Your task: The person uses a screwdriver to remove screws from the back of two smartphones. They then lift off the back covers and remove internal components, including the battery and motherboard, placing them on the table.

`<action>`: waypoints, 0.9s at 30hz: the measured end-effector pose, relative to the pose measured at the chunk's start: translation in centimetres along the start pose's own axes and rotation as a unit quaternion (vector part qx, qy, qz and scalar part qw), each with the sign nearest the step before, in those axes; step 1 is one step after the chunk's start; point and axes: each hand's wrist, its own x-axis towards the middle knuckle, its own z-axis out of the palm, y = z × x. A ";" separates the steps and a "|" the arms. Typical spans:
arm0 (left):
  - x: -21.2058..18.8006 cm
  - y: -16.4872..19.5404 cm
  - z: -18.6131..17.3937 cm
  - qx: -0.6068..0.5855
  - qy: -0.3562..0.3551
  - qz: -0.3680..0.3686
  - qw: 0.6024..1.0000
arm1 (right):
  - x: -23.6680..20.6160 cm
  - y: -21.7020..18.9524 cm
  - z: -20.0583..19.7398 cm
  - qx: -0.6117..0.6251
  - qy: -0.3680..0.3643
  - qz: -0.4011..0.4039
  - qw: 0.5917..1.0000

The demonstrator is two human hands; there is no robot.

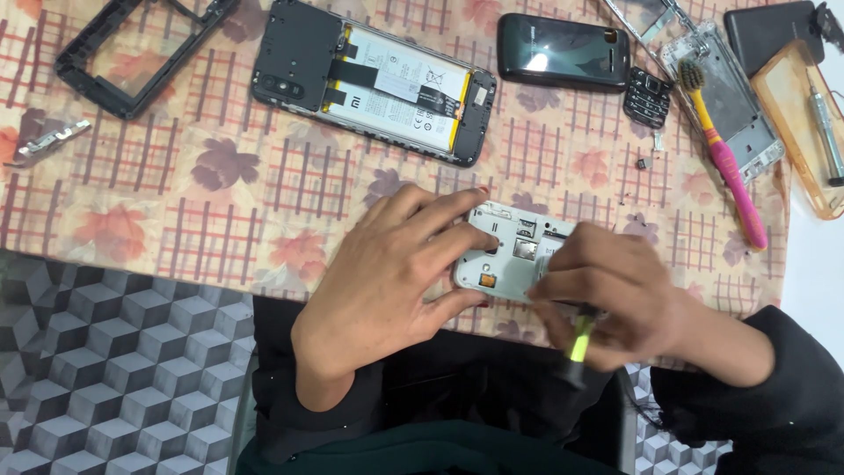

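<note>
A small grey phone body with its back off lies near the table's front edge. My left hand grips its left end, fingers over the top and thumb under the lower edge. My right hand is closed on a small screwdriver with a yellow-green and black handle, held over the right part of the phone body. The tool's tip is hidden under my fingers.
On the flowered tablecloth lie an opened smartphone with its battery showing, a black frame, a black phone, a keypad, a pink-and-yellow toothbrush, an orange case and a metal bracket.
</note>
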 end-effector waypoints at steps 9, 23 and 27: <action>0.1 0.5 0.6 0.015 0.025 0.024 0.999 | -2.7 0.8 -6.0 0.253 0.080 0.216 0.940; 0.4 1.0 1.3 0.016 0.004 0.001 1.000 | -4.6 2.2 -8.5 0.089 0.090 0.189 0.974; 0.5 1.7 1.4 0.022 0.011 -0.029 0.999 | -4.8 2.3 -8.9 0.066 0.083 0.189 0.976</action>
